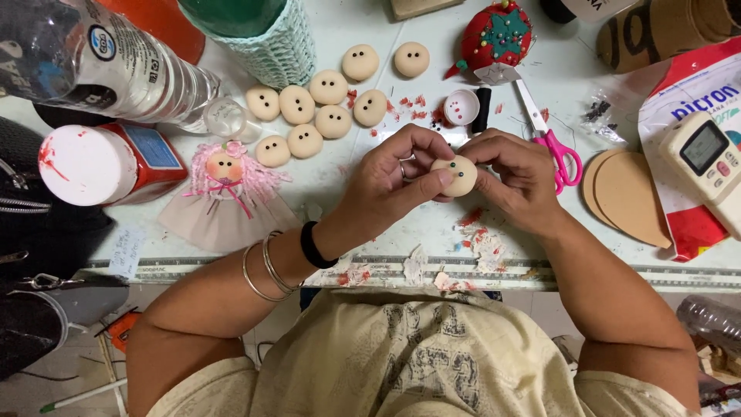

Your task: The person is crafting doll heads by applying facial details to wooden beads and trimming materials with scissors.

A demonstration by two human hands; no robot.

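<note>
I hold a beige doll head (455, 176) above the worktop's (401, 224) near edge, my left grip (394, 181) clamped on its side, my right grip (513, 174) pinching its top; finished heads (328, 104) lie behind.

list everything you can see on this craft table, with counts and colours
doll head in hand: 1, beige, held between both hands at table centre
finished doll heads: 9, beige with two black eyes, clustered behind the hands
doll: 1, pink hair, pale dress, lying left of the hands
scissors: 1, pink handles, right of the hands
pincushion: 1, red with green star, far side
glue jar: 1, red with white lid, on its side at left
water bottle: 1, clear, far left
remote control: 1, cream, right edge
left hand: 1, pinches the head
right hand: 1, fingertips on the head
</note>
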